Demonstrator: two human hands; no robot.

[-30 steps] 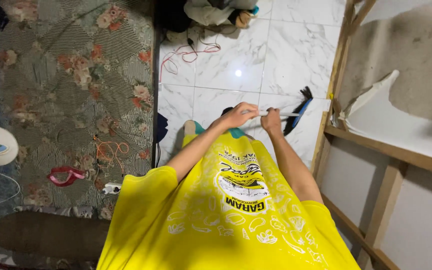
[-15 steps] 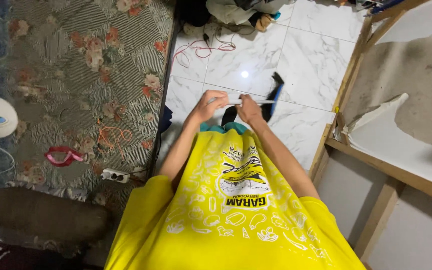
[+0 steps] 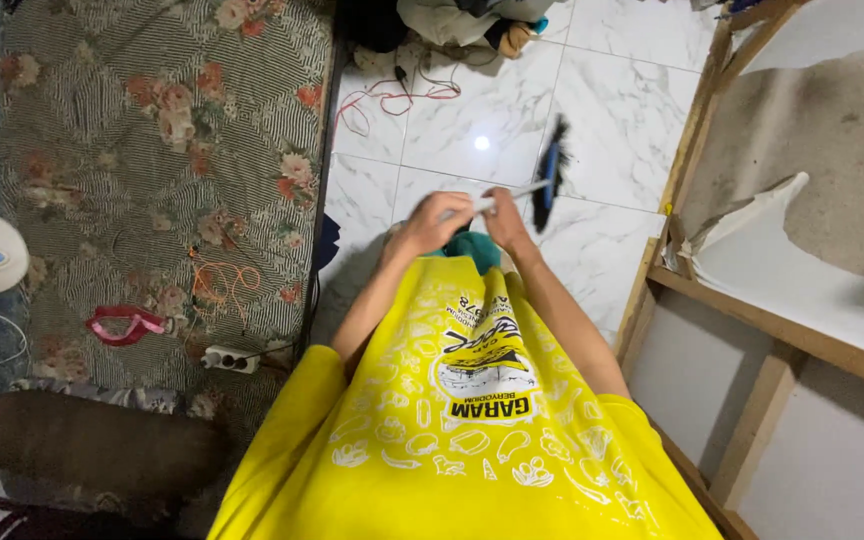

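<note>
Floral mattress, red cable, white power strip, wooden frame.

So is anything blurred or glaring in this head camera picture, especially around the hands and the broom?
Head view: the blue-and-black broom head is smeared by motion blur, and both the left hand and right hand are soft; a small bright glare spot sits on the glossy white marble floor tile; the floral patterned mattress looks fairly sharp.

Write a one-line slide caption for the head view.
Both hands, left hand and right hand, grip a broom over the white marble-look floor, beside a floral mattress.
</note>
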